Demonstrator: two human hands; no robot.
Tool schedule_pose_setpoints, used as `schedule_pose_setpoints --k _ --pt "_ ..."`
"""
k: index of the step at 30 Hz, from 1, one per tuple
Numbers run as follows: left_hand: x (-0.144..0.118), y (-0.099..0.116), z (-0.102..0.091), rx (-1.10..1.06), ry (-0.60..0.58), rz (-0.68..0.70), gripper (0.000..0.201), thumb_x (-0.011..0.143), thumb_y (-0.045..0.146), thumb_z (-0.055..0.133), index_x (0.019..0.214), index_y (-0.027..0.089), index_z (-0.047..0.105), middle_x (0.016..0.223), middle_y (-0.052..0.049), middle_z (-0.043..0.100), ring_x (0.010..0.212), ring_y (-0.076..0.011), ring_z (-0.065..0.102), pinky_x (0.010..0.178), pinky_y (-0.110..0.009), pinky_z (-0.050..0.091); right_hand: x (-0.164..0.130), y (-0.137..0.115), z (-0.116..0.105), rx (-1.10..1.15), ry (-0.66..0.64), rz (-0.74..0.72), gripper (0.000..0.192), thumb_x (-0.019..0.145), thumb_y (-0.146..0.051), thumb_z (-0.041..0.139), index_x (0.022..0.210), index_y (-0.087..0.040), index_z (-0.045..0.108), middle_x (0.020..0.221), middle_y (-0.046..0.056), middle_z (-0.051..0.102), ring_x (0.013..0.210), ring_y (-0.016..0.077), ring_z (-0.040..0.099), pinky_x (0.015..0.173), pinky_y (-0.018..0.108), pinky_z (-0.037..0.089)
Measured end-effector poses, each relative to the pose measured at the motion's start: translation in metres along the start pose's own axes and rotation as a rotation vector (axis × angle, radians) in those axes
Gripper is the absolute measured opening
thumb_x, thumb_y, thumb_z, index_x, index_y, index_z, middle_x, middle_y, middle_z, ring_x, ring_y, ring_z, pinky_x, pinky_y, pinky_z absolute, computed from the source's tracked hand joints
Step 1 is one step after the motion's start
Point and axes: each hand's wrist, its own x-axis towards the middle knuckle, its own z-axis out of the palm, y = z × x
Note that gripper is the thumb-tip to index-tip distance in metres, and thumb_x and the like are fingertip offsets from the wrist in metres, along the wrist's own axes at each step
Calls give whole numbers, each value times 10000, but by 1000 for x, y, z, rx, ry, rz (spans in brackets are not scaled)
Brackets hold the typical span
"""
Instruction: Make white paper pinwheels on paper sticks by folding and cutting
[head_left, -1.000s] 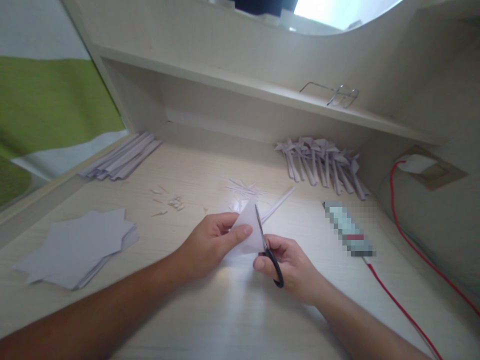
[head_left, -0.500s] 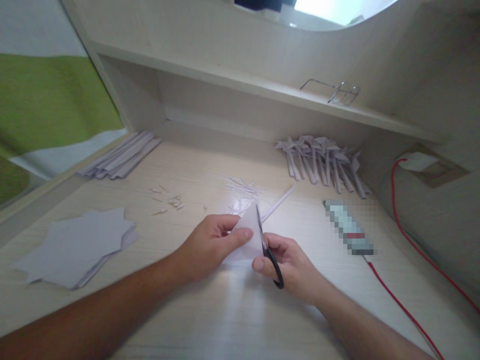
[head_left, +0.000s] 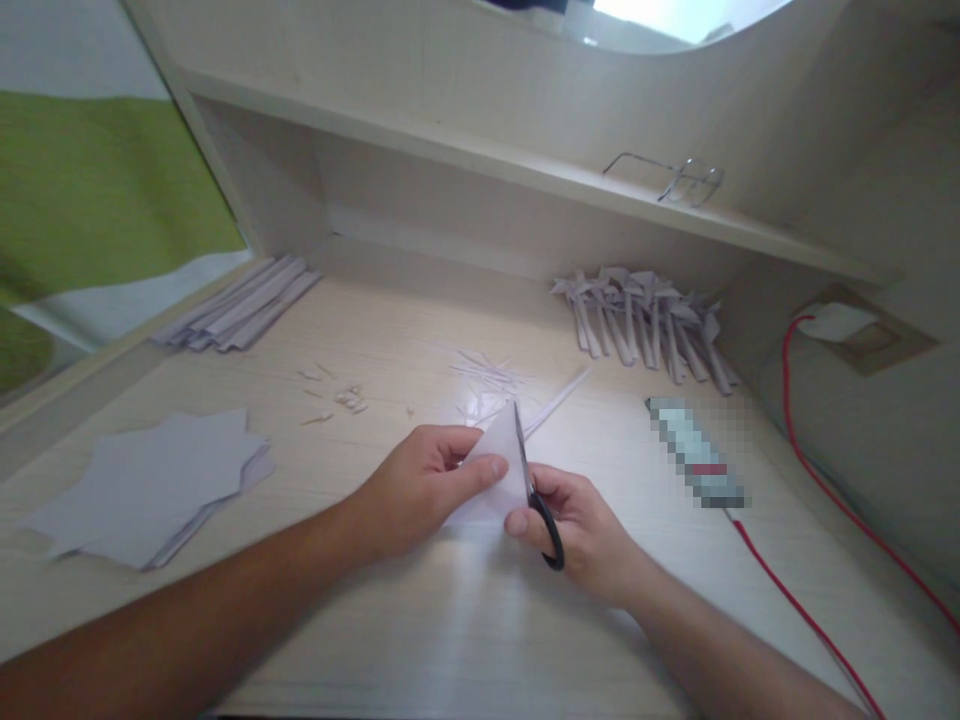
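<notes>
My left hand [head_left: 427,485] pinches a folded white sheet of paper [head_left: 491,490], thumb on top and fingers underneath. Black-handled scissors [head_left: 551,535] are held in my right hand [head_left: 581,530], the thumb and fingers at the handles. Their blades lie along the right edge of the paper, tips near its upper point. Just behind the paper are thin white paper slivers [head_left: 487,372] on the desk. A longer narrow paper strip [head_left: 559,402] slants away to the right of them.
Paper squares [head_left: 165,485] are stacked at left, rolled paper sticks [head_left: 240,305] behind them. Small pale bits [head_left: 349,398] lie mid-desk. Paper pinwheels [head_left: 637,310] rest at back right, near a blurred phone [head_left: 694,450] with a red cable [head_left: 806,615]. Glasses [head_left: 686,182] sit on the shelf [head_left: 450,155].
The view has shifted slightly. Both hands, the folded paper and the scissors keep almost the same positions, with the blades still along the paper's right edge.
</notes>
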Motion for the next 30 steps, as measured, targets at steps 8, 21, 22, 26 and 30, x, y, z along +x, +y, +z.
schedule_pose_setpoints --k 8,21,22,26,30 --pt "1 -1 1 25 -33 3 349 899 475 655 861 139 739 681 0 593 576 -105 470 516 -226 318 0 3 0 18 7 -3 498 753 -620 817 828 -176 604 777 1 559 689 138 446 638 272 372" --pt "1 -2 4 67 -44 8 344 898 467 636 824 142 722 656 12 539 577 -110 425 525 -240 296 3 6 1 -6 71 -26 486 772 -628 797 817 -176 624 761 3 561 683 142 456 643 280 384" --pt "1 -2 4 72 -46 11 336 898 457 635 812 143 719 650 15 533 575 -109 421 522 -239 293 3 7 1 -8 73 -28 483 777 -625 795 837 -173 637 763 4 563 684 143 457 641 279 385" --pt "1 -3 5 94 -60 8 321 899 428 628 763 145 693 644 19 524 579 -108 420 524 -237 295 3 7 -1 -18 67 -44 459 809 -603 779 881 -166 661 772 8 568 681 140 450 630 275 381" --pt "2 -4 6 103 -67 -6 348 894 455 636 791 132 713 646 13 529 577 -108 424 525 -239 287 4 4 -3 -64 124 -61 457 802 -600 782 814 -163 650 693 -15 523 639 127 416 598 269 346"
